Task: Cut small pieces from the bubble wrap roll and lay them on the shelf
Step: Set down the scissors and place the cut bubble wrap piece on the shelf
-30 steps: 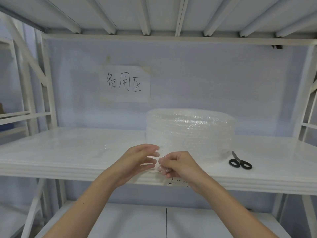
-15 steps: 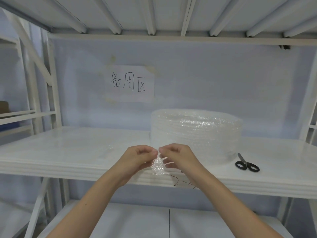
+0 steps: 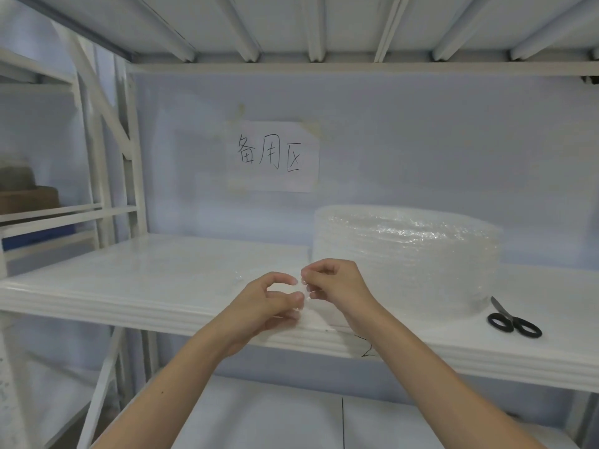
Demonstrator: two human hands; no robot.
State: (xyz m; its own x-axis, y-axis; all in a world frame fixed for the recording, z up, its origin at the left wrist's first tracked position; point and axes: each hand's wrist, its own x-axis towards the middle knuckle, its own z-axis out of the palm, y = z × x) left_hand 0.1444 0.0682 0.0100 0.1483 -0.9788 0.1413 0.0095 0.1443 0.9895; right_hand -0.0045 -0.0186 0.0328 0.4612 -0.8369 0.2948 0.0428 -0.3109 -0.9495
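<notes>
Head view: your left hand [image 3: 270,303] and right hand [image 3: 334,281] pinch a small bubble wrap piece [image 3: 304,291] above the shelf [image 3: 146,286], beside the roll [image 3: 405,267]. Spread it flat, lower gently, then let go; scissors [image 3: 510,320] lie right.

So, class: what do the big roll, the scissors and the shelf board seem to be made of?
Roll: clear plastic bubble film, glinting bubbles.
Scissors: black handles, probably plastic; grey blades, likely metal.
Shelf board: glossy white, material unclear; it shows reflections.
</notes>
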